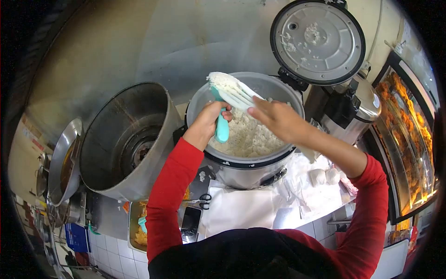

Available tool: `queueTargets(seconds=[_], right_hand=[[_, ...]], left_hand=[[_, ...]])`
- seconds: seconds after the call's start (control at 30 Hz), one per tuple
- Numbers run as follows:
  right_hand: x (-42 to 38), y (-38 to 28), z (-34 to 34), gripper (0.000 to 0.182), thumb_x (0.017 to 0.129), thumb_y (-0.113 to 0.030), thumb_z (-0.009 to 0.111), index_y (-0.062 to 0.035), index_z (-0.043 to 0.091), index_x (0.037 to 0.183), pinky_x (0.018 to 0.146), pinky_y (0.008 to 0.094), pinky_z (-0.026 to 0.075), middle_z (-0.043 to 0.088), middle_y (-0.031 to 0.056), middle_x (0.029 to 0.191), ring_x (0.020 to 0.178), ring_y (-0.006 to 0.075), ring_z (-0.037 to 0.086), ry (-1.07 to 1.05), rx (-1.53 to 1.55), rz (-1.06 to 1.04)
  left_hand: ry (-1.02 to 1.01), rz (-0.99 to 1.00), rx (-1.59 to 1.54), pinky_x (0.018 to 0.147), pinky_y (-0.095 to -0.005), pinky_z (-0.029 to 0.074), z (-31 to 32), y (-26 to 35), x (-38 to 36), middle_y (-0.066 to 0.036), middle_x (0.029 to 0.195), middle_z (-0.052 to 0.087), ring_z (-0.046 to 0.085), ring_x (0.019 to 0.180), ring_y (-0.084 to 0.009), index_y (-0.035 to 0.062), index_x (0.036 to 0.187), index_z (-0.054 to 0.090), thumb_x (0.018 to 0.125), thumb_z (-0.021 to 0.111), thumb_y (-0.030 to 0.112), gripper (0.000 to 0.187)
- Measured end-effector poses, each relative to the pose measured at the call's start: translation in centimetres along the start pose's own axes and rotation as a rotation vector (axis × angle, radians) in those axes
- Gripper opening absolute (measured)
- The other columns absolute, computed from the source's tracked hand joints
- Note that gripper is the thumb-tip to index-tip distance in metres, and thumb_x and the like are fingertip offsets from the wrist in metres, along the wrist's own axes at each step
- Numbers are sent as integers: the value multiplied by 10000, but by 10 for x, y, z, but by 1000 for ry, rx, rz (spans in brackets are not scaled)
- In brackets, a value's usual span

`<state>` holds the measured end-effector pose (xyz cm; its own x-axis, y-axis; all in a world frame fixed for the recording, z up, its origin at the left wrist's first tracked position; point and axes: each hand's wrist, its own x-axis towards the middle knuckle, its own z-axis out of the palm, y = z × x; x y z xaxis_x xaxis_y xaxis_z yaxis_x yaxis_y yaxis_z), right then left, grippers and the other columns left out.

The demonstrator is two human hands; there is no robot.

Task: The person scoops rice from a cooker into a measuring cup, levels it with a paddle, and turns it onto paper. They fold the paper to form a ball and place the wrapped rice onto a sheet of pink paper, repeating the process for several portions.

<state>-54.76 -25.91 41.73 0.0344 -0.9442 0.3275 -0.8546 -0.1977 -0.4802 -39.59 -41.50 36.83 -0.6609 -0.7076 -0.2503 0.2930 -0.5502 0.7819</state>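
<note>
At upper centre, the left hand (211,121) is wrapped round a turquoise handle (222,130); the right hand (278,122) pinches a rice-smeared white piece (239,95) (bag or paddle, I cannot tell), above the rice cooker (241,176). The urn label (376,101), right, is too small to read. White paper (239,211) covers the lower-centre counter (109,215); tiles (114,253) show lower left.

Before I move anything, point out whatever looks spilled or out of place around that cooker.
White bits, probably spilled rice, lie beside the cooker, outside its pot. Rice also clings to the open lid. Both look like stray food.
</note>
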Motion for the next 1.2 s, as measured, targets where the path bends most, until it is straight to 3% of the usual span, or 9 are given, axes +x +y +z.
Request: queueTargets(seconds=[0.1, 0.2, 0.4, 0.53, 0.67, 0.83, 0.93, 1.07, 1.2], right_hand=[[-2, -5, 8, 562, 959, -386, 419, 81, 449, 1269, 778, 452, 429, 565, 304, 811, 839, 428, 570, 32, 49, 60], [9, -3, 26, 541, 968, -373, 392, 81, 463, 1254, 752, 462, 442, 576, 315, 784, 812, 447, 580, 226, -20, 67], [49, 8, 12, 558, 967, -409, 358, 89, 510, 1169, 719, 505, 451, 584, 315, 728, 750, 479, 586, 31, -3, 113], [23, -8, 27, 565, 963, -444, 339, 66, 553, 1076, 737, 504, 463, 595, 305, 738, 773, 472, 592, 107, -30, 72], [32, -1, 39, 558, 958, -452, 345, 50, 564, 1066, 731, 507, 476, 612, 292, 753, 773, 465, 601, 131, -78, 102], [72, 29, 40, 558, 956, -450, 344, 50, 578, 1034, 712, 525, 475, 614, 293, 744, 753, 463, 607, 105, -58, 294], [41, 18, 53, 567, 961, -453, 317, 47, 577, 1027, 719, 527, 475, 612, 297, 750, 764, 461, 609, 147, -56, 164], [32, 11, 49, 581, 965, -457, 290, 50, 560, 1052, 739, 520, 475, 604, 310, 759, 781, 468, 603, 177, -78, 171], [85, 72, 36, 682, 946, -549, 279, 58, 541, 1113, 699, 482, 501, 626, 287, 794, 730, 455, 615, -122, 6, 291]], left_hand=[[-8, 21, 109, 417, -246, 346, 16, 0, -8, -93, 753, 444, 386, 509, -95, -30, 891, 437, 809, 438, -78, 95], [-24, 16, 147, 427, -243, 352, 26, -2, -13, -90, 757, 441, 382, 508, -90, -27, 899, 438, 810, 433, -69, 99], [-19, 52, 211, 427, -250, 353, 20, -15, -8, -84, 730, 430, 386, 500, -99, -27, 889, 429, 803, 422, -71, 97], [17, 115, 160, 408, -247, 332, 3, -5, 2, -91, 723, 437, 400, 502, -110, -43, 859, 437, 791, 414, -64, 75], [69, 179, 359, 423, -247, 340, 8, -10, -1, -81, 702, 440, 404, 513, -113, -42, 844, 448, 783, 408, -56, 74], [58, 37, 374, 425, -244, 335, 21, -31, -10, -57, 661, 426, 395, 506, -104, -33, 805, 458, 769, 407, -58, 67], [34, 47, 268, 420, -236, 323, 10, -19, -1, -52, 654, 422, 386, 496, -98, -25, 795, 456, 766, 431, -70, 58], [9, 10, 277, 412, -224, 308, 5, -7, -4, -51, 653, 423, 383, 492, -93, -15, 786, 455, 775, 462, -74, 61], [-218, -210, 70, 408, -167, 314, -13, -20, -4, -48, 777, 477, 369, 494, -47, -34, 900, 447, 859, 467, -11, 51]])
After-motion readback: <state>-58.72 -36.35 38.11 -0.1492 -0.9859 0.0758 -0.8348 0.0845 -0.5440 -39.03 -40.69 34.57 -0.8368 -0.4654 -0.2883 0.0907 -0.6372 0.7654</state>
